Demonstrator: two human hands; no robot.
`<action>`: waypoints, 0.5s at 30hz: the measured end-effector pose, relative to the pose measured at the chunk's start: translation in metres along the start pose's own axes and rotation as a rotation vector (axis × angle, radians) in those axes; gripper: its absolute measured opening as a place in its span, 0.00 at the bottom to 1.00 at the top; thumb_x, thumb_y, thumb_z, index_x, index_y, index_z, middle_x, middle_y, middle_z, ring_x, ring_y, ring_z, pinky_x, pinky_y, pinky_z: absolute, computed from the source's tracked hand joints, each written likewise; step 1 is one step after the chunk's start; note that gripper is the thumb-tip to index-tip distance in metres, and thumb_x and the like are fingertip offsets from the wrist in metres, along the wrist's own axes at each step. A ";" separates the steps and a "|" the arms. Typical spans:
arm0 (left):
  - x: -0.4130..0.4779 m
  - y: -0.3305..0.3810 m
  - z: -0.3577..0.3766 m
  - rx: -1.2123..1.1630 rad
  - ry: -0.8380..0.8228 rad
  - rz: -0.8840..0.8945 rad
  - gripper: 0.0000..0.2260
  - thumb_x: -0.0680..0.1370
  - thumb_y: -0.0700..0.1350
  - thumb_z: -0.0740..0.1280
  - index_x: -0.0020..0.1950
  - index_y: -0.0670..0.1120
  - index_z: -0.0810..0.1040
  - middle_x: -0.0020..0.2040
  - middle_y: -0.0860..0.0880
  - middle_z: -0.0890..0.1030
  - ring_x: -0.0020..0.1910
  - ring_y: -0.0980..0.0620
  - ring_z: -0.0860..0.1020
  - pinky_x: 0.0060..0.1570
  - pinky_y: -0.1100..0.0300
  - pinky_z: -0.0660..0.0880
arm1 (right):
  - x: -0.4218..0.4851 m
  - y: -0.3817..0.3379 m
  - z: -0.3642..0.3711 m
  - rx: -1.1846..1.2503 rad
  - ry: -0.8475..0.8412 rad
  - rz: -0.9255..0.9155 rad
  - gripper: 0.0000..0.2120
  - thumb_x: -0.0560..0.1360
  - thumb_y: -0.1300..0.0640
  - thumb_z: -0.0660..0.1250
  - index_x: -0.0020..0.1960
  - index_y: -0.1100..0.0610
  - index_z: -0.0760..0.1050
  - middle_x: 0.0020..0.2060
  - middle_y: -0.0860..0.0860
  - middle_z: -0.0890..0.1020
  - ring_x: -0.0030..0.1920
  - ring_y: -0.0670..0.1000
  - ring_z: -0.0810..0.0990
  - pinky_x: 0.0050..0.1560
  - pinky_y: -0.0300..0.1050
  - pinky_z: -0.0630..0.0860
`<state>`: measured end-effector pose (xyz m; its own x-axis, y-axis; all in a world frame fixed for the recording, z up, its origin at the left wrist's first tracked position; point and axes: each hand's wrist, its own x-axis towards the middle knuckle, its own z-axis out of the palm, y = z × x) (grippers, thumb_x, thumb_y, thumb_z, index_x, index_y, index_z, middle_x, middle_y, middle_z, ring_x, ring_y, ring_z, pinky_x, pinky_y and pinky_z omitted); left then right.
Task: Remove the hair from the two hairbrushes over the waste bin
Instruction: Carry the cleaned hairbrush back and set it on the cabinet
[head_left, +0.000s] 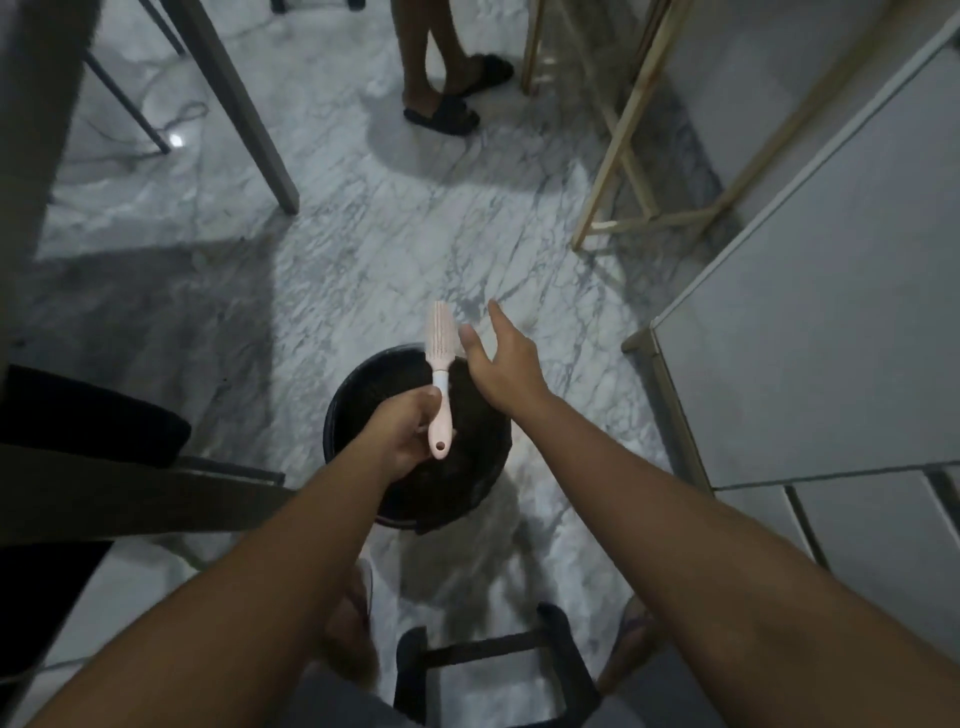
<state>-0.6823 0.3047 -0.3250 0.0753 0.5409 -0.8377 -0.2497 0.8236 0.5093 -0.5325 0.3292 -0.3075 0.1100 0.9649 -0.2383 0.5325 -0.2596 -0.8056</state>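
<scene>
Stool (488, 656) legs sit closest, down at the bottom. Left grip (410, 428) is wrapped round the pink brush (440, 353) handle, head pointing up and away, over the far rim of the black bin (343, 405) on the marble floor (363, 260). Right grip (506, 364) is loose, fingers spread, just beside the brush head.

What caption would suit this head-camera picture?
Left hand grips a pink hairbrush over the black waste bin, right hand open beside it.

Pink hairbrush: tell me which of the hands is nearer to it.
Left. The left hand grips the pink hairbrush by its handle; the right hand is open just right of its head.
</scene>
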 end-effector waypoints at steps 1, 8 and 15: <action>-0.014 0.014 0.014 0.029 -0.013 0.010 0.15 0.81 0.41 0.64 0.67 0.41 0.74 0.57 0.41 0.78 0.52 0.44 0.77 0.44 0.50 0.77 | -0.005 -0.013 -0.023 0.015 0.035 0.003 0.33 0.80 0.39 0.58 0.79 0.55 0.56 0.77 0.53 0.63 0.77 0.53 0.61 0.74 0.45 0.58; -0.117 0.086 0.163 0.313 -0.211 0.093 0.09 0.82 0.40 0.62 0.59 0.40 0.77 0.47 0.43 0.76 0.43 0.45 0.75 0.46 0.49 0.75 | -0.062 -0.076 -0.216 0.080 0.373 0.057 0.32 0.81 0.41 0.59 0.79 0.55 0.56 0.76 0.54 0.65 0.76 0.53 0.64 0.72 0.42 0.60; -0.216 0.083 0.343 0.541 -0.593 0.151 0.08 0.84 0.43 0.59 0.57 0.42 0.76 0.44 0.44 0.78 0.40 0.46 0.76 0.41 0.51 0.74 | -0.149 -0.076 -0.385 0.098 0.728 0.131 0.32 0.81 0.42 0.59 0.79 0.57 0.56 0.77 0.54 0.63 0.77 0.53 0.62 0.74 0.44 0.58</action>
<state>-0.3880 0.3144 -0.0339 0.6145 0.5282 -0.5860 0.1913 0.6209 0.7602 -0.2661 0.2201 -0.0015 0.7137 0.6982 0.0562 0.4035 -0.3441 -0.8478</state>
